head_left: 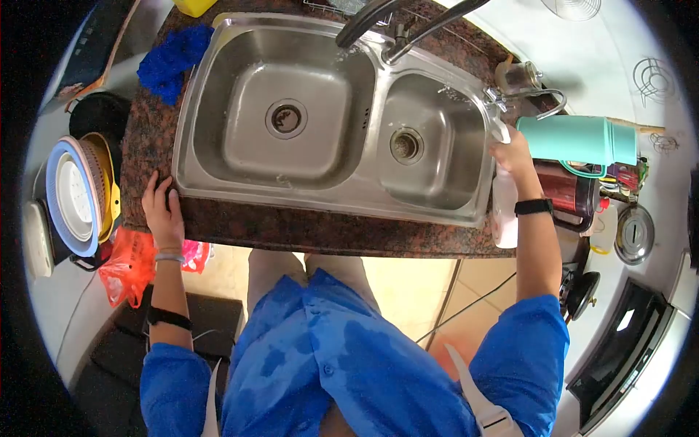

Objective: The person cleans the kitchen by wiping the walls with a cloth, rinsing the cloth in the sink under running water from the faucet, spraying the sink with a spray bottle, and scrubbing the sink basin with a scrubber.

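My left hand (164,211) lies on the dark speckled countertop (328,231), its fingers apart, just left of the steel double sink (273,195). At the sink's right edge my right hand (512,153) is wrapped round the neck of a white spray bottle (504,211), which stands on the counter. Both basins look free of dishes, with a drain (287,119) in the large one and another drain (406,146) in the small one. A few water drops or suds cling to the steel.
A blue cloth (173,62) lies at the back left. A faucet (397,47) rises behind the sink. Right of my right hand are a turquoise flask (568,140) and a dark red kettle (564,191). Stacked basins (73,189) and a red bag (127,269) are left.
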A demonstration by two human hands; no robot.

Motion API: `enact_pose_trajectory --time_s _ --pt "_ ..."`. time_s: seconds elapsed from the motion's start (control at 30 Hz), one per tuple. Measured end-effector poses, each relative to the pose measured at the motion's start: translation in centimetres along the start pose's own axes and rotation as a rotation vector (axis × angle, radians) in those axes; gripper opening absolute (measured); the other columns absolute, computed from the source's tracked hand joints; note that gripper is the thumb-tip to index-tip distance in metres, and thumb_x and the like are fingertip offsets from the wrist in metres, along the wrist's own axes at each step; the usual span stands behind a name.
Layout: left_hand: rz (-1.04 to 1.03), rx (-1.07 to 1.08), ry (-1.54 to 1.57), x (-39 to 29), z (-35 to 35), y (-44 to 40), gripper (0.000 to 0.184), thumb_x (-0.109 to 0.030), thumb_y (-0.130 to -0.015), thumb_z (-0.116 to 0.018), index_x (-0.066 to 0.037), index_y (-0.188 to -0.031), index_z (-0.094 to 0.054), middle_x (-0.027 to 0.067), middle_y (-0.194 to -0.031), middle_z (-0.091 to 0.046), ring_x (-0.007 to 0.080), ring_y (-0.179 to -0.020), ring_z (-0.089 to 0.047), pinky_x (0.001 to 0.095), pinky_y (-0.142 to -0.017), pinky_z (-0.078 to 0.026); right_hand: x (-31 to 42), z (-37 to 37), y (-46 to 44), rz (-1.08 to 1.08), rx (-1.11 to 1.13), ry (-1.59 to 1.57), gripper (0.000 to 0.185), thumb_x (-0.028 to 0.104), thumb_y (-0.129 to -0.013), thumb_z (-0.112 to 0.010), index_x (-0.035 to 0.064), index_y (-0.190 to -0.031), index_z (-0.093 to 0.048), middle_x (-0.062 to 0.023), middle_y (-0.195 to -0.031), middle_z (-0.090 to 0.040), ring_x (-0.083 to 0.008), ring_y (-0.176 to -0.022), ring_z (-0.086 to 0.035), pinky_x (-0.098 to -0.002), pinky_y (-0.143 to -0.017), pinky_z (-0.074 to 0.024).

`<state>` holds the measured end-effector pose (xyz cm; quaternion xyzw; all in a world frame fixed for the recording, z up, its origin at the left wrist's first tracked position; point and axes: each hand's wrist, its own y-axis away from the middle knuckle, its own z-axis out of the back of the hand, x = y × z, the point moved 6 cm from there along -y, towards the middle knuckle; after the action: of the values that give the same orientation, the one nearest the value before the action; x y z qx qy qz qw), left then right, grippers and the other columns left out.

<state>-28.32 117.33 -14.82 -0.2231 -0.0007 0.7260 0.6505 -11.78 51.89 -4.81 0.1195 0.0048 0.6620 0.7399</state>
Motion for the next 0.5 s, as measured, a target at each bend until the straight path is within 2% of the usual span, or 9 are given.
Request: enact_pose_trajectory --time_s 0.07,0.1,0.17,0.2,0.27,0.33,0.4,0.43,0.5 --pt "-0.005 -0.011 0.017 0.0 0.1 -0.1 0.026 -0.014 -0.092 -0.054 -0.005 -0.116 -0.061 0.0158 -0.134 -0.050 0.0354 -0.120 -0.047 0.0425 -0.103 -0.036 -4.0 -1.8 0.4 -0.186 0.114 -0.209 0.036 0.015 -0.068 -0.073 -0.0008 -0.099 -0.063 -0.0213 -0.086 -0.067 -0.0368 -0.080 -0.065 -0.0407 -0.072 -0.0505" --pt "-0.002 -0.012 0.018 0.0 0.1 -0.1 0.026 -0.014 -0.092 -0.054 -0.005 -0.116 -0.061 0.0158 -0.134 -0.050 0.0354 -0.120 -0.047 0.0425 -0.103 -0.036 -5.4 -2.2 0.7 -0.184 0.114 -0.207 0.036 0.015 -0.068 -0.073 -0.0008 -0.099 -0.063 -0.0213 -0.086 -0.067 -0.0368 -0.080 -0.065 -0.0407 -0.072 -0.0505" --pt "-0.027 -0.029 -0.002 -0.1 0.1 0.0 0.026 -0.012 -0.092 -0.055 -0.005 -0.115 -0.061 0.0155 -0.134 -0.051 0.0349 -0.119 -0.048 0.0419 -0.102 -0.037 -8.4 -4.5 3.0 -0.293 0.369 -0.097 0.031 0.013 -0.067 -0.072 0.0011 -0.094 -0.065 -0.0200 -0.083 -0.067 -0.0345 -0.075 -0.065 -0.0383 -0.068 -0.0506" --pt "-0.027 -0.022 0.002 0.0 0.1 0.0 0.026 -0.012 -0.092 -0.055 -0.005 -0.115 -0.061 0.0155 -0.134 -0.051 0.0349 -0.119 -0.048 0.0419 -0.102 -0.037 -7.9 -4.1 4.5 -0.299 0.373 -0.094 0.031 0.013 -0.067 -0.072 0.0011 -0.094 -0.065 -0.0200 -0.083 -0.067 -0.0345 -0.075 -0.065 -0.0383 -0.068 -0.0506" --pt "-0.019 -0.026 -0.007 0.3 -0.1 0.0 0.025 -0.012 -0.092 -0.055 -0.005 -0.115 -0.062 0.0155 -0.133 -0.051 0.0346 -0.118 -0.049 0.0416 -0.102 -0.037 -5.7 -2.9 6.8 -0.151 0.362 -0.062 0.026 0.011 -0.065 -0.071 0.0026 -0.089 -0.066 -0.0191 -0.082 -0.067 -0.0329 -0.075 -0.065 -0.0378 -0.068 -0.0506" --pt "-0.024 -0.015 0.000 0.1 -0.1 0.0 0.025 -0.012 -0.092 -0.055 -0.005 -0.115 -0.062 0.0154 -0.133 -0.051 0.0345 -0.118 -0.049 0.0414 -0.102 -0.037 -6.2 -3.2 8.3 -0.233 0.338 -0.068 0.026 0.012 -0.064 -0.072 0.0020 -0.087 -0.067 -0.0187 -0.082 -0.067 -0.0329 -0.077 -0.065 -0.0381 -0.071 -0.0506" --pt "-0.021 -0.017 -0.002 0.1 -0.1 -0.1 0.025 -0.012 -0.092 -0.055 -0.005 -0.115 -0.062 0.0153 -0.133 -0.052 0.0343 -0.118 -0.049 0.0412 -0.101 -0.037 -4.7 -3.9 9.1 -0.128 0.374 0.063 0.026 0.012 -0.063 -0.072 0.0025 -0.087 -0.067 -0.0193 -0.083 -0.067 -0.0337 -0.079 -0.066 -0.0389 -0.073 -0.0505" --pt "-0.031 -0.020 -0.004 0.2 0.0 -0.1 0.025 -0.013 -0.092 -0.056 -0.005 -0.115 -0.062 0.0153 -0.133 -0.052 0.0341 -0.118 -0.049 0.0411 -0.101 -0.038 -4.7 -3.6 9.8 -0.207 0.427 0.005 0.026 0.013 -0.063 -0.071 0.0036 -0.087 -0.068 -0.0203 -0.085 -0.067 -0.0354 -0.083 -0.066 -0.0398 -0.074 -0.0504" --pt "-0.044 -0.019 -0.007 0.1 0.0 -0.1 0.025 -0.013 -0.092 -0.056 -0.005 -0.115 -0.062 0.0153 -0.133 -0.052 0.0338 -0.118 -0.049 0.0410 -0.101 -0.038 -5.4 -4.7 10.7 -0.179 0.447 -0.035 0.025 0.013 -0.063 -0.071 0.0037 -0.087 -0.068 -0.0201 -0.084 -0.067 -0.0350 -0.082 -0.066 -0.0395 -0.074 -0.0505"
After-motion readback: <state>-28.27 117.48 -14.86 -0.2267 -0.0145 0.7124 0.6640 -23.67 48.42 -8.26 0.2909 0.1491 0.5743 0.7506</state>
